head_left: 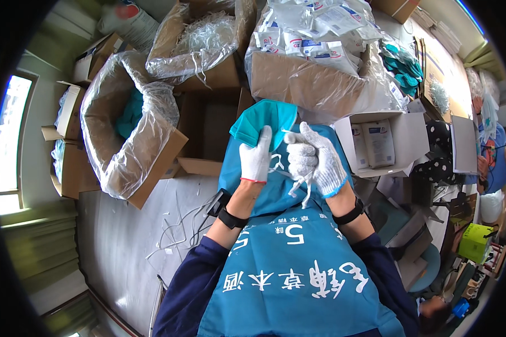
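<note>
My left hand (256, 154), in a white knit glove with a red cuff, grips the lower edge of a teal cloth pouch (267, 117) with thumb uppermost. Beside it, my right hand (315, 160) wears a white glove with a blue cuff. Its fingers are curled closed round white cord (306, 191), whose loose ends dangle below the fist. More thin white cord shows between the two hands. Both hands are held above my teal apron (292, 269), which has white lettering. What lies inside the right fist is partly hidden.
Ahead stands a large carton (306, 81) heaped with white packets. At right a white box (410, 140) holds similar packets. Left are a plastic-lined carton (157, 121) with teal cloth and an open brown carton (199, 167). Cables (177, 236) trail on the floor. Another person (492, 157) is far right.
</note>
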`<action>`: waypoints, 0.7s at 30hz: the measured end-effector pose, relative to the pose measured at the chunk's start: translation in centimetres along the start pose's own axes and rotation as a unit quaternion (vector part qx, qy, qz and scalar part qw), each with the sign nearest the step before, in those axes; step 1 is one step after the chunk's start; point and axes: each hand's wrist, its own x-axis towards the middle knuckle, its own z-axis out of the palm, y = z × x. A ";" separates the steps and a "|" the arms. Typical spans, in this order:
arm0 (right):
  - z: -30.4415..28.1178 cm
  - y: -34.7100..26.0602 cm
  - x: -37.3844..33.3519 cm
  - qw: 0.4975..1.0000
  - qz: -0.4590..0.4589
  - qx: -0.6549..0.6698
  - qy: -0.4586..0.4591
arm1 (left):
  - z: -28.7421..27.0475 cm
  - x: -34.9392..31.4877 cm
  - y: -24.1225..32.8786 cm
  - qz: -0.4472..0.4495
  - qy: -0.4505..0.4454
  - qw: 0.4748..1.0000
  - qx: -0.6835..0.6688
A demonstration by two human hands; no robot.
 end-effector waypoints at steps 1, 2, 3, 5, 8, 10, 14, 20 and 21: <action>0.3 0.3 0.4 0.999 -0.010 0.040 0.012 | 0.6 0.2 -0.6 0.128 0.025 0.989 0.076; 0.6 0.4 1.1 0.996 -0.019 0.079 0.025 | 1.0 -0.5 -0.3 0.146 0.020 0.978 0.146; 0.7 0.1 1.9 0.992 -0.027 0.119 0.037 | 1.4 -0.5 -2.0 0.166 0.023 0.965 0.203; -3.0 -2.6 5.2 0.984 -0.137 0.067 0.093 | 3.2 -1.4 -4.2 0.283 0.061 0.916 0.279; -9.6 -6.5 8.8 0.964 -0.219 0.080 0.130 | 3.1 -2.1 -4.4 -0.045 0.001 0.986 0.163; -15.7 -8.1 11.1 0.913 -0.320 -0.235 0.095 | 3.6 -2.7 -3.1 -0.075 0.019 0.984 0.159; -10.5 -5.3 13.5 0.965 -0.247 0.019 0.091 | 1.0 -3.3 -2.2 0.000 0.061 0.996 0.064; -6.9 -3.6 18.4 0.961 -0.258 -0.021 0.102 | -2.3 -2.6 0.8 -0.090 0.138 0.986 0.000; -10.2 -4.1 21.4 0.966 -0.252 -0.052 0.025 | -2.6 -2.5 1.9 -0.146 0.140 0.979 -0.019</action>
